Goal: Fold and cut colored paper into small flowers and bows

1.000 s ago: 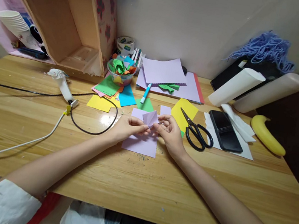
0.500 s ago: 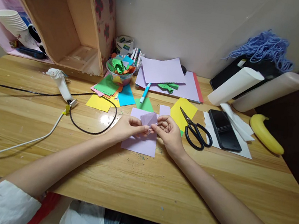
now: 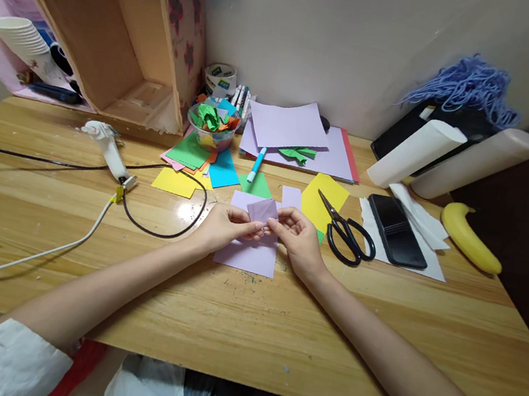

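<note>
A small folded piece of purple paper (image 3: 261, 210) is pinched between both hands, with crease lines showing on its face. My left hand (image 3: 230, 227) grips its lower left side, thumb on top. My right hand (image 3: 299, 239) holds its lower right corner between thumb and fingers. Beneath them a flat purple paper sheet (image 3: 249, 257) lies on the wooden table. Just right of my right hand are black-handled scissors (image 3: 347, 233), partly on a yellow paper sheet (image 3: 317, 190). The fingers hide the lower edge of the folded piece.
A blue marker (image 3: 256, 166) lies behind the hands, on green paper. A bowl of paper scraps (image 3: 213, 127) stands back left. Cables loop around a white device (image 3: 109, 150) at left. A phone (image 3: 397, 230) and a banana (image 3: 471, 238) lie at right.
The folded purple paper has tilted slightly in the fingers, and the right fingers have shifted a little. Both hands keep their grip; the things on the table have not moved.
</note>
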`<state>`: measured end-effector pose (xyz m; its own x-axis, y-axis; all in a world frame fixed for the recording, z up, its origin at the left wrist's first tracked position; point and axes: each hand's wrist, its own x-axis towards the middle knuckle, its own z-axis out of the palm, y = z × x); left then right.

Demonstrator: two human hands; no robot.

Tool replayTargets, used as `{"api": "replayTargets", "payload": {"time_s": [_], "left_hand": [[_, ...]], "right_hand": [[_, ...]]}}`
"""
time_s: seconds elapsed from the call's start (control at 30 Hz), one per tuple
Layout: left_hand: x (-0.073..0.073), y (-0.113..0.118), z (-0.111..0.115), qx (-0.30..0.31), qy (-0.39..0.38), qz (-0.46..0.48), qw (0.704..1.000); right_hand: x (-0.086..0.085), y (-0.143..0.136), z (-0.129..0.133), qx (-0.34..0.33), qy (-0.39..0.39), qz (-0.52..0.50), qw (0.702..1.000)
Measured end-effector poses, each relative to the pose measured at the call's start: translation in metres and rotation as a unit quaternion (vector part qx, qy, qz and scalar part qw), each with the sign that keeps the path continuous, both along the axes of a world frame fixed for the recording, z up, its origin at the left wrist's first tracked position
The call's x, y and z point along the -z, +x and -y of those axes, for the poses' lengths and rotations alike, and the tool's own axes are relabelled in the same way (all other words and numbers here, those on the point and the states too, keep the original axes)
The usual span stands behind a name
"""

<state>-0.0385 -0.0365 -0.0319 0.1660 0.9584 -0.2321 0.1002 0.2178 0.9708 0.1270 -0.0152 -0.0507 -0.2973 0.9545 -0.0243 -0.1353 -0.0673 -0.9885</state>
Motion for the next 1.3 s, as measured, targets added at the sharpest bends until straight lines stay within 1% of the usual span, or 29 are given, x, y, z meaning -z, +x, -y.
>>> {"api": "replayTargets", "payload": {"time_s": [0.17, 0.3, 0.53, 0.67, 0.83, 0.97, 1.13, 1.3], "left_hand": [[-0.0004, -0.0012, -0.0003, -0.002, -0.002, 0.013, 1.000], [-0.0005, -0.0009, 0.0003, -0.002, 0.019, -0.012, 1.000], [-0.0034, 0.0031, 0.0003, -0.009, 0.005, -0.030, 0.999], [-0.0044, 0.0022, -0.0004, -0.009, -0.006, -0.020, 1.000], [-0.0006, -0.0011, -0.0022, 0.006, -0.013, 0.011, 1.000], [0.0002, -0.0018, -0.0036, 0.009, -0.023, 0.025, 0.999], [-0.0016, 0.0007, -0.0027, -0.008, -0.017, -0.007, 1.000], [0.0022, 0.0015, -0.0012, -0.006, -0.010, -0.012, 1.000]], "right_hand": [[0.0002, -0.0006, -0.0003, -0.007, 0.024, 0.015, 1.000], [0.0015, -0.0015, -0.0003, -0.014, 0.032, 0.018, 0.999], [0.0020, 0.0006, 0.0006, 0.017, 0.036, 0.044, 0.998], [0.0007, 0.0017, 0.0011, 0.024, 0.020, 0.040, 0.999], [-0.0003, 0.0016, 0.0001, 0.029, 0.011, 0.036, 0.999], [-0.0008, 0.0018, -0.0003, 0.018, 0.011, 0.031, 0.999], [-0.0001, -0.0007, 0.0005, 0.010, 0.027, 0.042, 0.999], [0.0022, -0.0026, 0.0013, -0.008, 0.047, 0.052, 0.998]]}}
